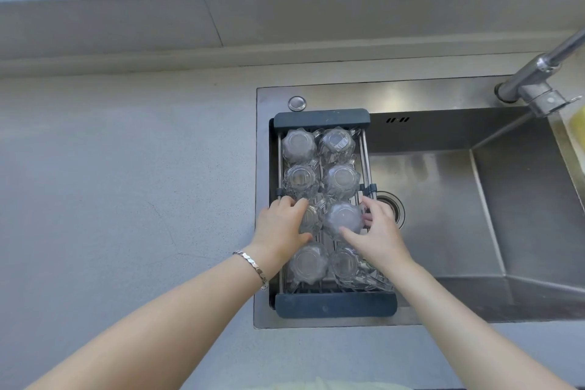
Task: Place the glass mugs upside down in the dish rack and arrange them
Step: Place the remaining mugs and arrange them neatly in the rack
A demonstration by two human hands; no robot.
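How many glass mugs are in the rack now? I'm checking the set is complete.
8, in two columns of four: far row and; second row and; third row under the left hand and right hand; near row and. None seem hidden.

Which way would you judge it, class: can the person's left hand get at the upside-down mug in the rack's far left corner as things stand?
Probably yes. The left hand rests on a third-row mug, and the far left mug stands base-up with nothing above it. Only the second-row mug lies between, and the hand could pass over it.
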